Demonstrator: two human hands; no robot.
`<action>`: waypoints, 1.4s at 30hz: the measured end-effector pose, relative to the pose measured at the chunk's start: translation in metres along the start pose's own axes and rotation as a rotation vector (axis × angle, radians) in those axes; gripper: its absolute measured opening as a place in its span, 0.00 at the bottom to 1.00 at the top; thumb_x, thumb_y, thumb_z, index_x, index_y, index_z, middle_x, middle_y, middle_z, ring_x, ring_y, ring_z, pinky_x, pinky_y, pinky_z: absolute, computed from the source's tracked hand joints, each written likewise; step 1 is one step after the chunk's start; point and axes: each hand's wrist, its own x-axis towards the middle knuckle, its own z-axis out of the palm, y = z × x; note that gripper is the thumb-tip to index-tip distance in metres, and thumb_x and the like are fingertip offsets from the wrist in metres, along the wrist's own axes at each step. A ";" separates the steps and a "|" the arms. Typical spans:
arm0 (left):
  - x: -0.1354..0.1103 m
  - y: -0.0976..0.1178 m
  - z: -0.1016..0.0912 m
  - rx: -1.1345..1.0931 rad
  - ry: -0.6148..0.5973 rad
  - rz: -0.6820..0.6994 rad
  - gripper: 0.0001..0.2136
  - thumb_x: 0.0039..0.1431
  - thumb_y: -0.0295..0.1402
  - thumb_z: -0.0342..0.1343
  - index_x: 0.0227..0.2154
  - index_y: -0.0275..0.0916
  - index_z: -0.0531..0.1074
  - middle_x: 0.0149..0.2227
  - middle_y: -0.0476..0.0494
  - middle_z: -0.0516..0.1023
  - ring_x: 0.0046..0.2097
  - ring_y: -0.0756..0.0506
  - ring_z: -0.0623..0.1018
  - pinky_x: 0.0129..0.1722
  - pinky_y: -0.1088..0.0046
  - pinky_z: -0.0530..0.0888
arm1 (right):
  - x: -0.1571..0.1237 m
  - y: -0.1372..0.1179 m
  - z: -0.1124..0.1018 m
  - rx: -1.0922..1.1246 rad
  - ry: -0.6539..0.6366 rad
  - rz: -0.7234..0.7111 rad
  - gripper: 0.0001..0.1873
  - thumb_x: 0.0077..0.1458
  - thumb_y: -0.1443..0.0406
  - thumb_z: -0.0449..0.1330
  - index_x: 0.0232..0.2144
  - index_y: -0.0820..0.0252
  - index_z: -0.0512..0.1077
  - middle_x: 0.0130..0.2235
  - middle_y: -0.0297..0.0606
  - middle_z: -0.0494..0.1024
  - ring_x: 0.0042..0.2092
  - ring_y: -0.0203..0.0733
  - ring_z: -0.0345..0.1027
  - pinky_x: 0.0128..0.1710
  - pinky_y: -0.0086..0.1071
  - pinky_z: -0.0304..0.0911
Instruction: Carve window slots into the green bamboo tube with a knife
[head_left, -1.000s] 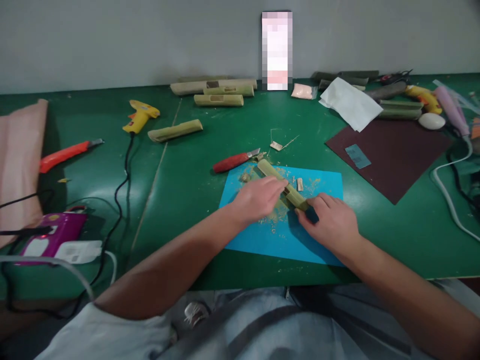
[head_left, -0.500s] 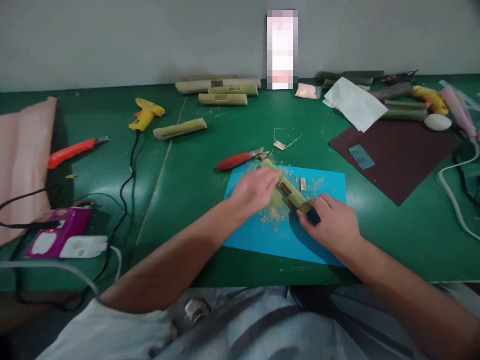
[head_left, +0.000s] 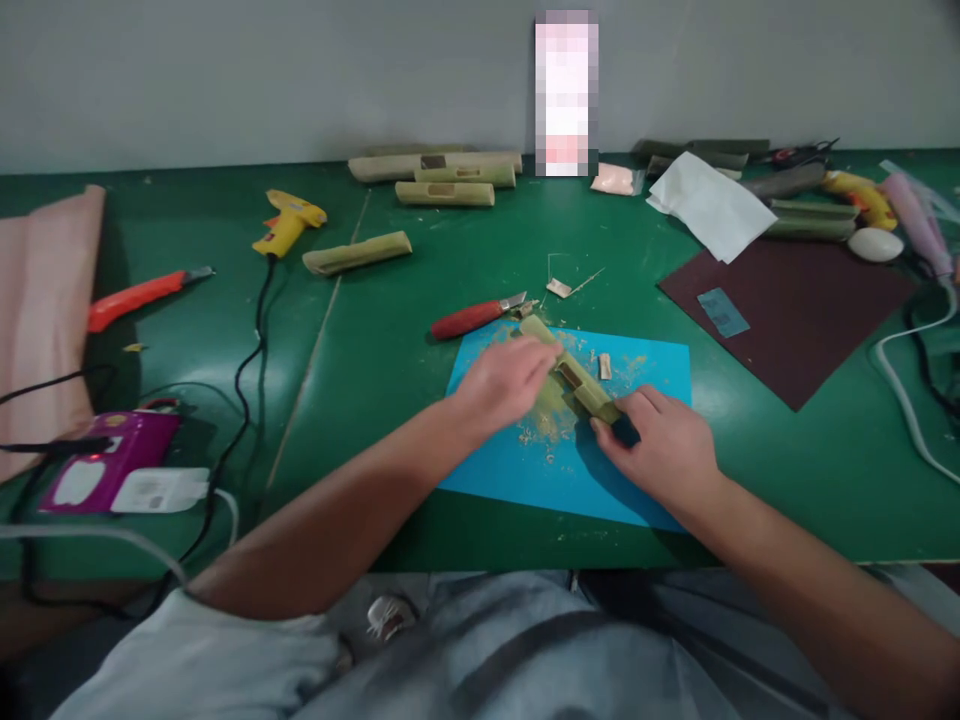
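A short green bamboo piece (head_left: 574,378) with a cut slot lies slanted on a blue mat (head_left: 525,470), amid sawdust. My left hand (head_left: 502,385) rests on the piece's far half, fingers curled against it. My right hand (head_left: 664,445) is closed around the near end of the bamboo piece, with something dark under the fingers that I cannot make out. A red-handled knife (head_left: 472,318) lies just beyond the mat's far left corner.
More bamboo pieces (head_left: 435,178) lie at the back, another (head_left: 357,253) nearer. A yellow glue gun (head_left: 287,223) with a black cord, an orange cutter (head_left: 139,295), a purple device (head_left: 112,470), a dark sandpaper sheet (head_left: 787,305) and white paper (head_left: 709,205) surround the mat.
My left hand has slid from the middle of the bamboo piece toward its far end, uncovering the slot. My right hand has stayed on the near end.
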 end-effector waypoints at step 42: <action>0.001 -0.002 -0.006 -0.020 0.058 -0.021 0.11 0.67 0.32 0.50 0.41 0.36 0.78 0.41 0.40 0.82 0.44 0.43 0.80 0.48 0.64 0.76 | -0.003 -0.002 -0.001 0.113 -0.067 0.127 0.16 0.58 0.53 0.56 0.31 0.58 0.73 0.29 0.36 0.75 0.29 0.39 0.66 0.27 0.33 0.51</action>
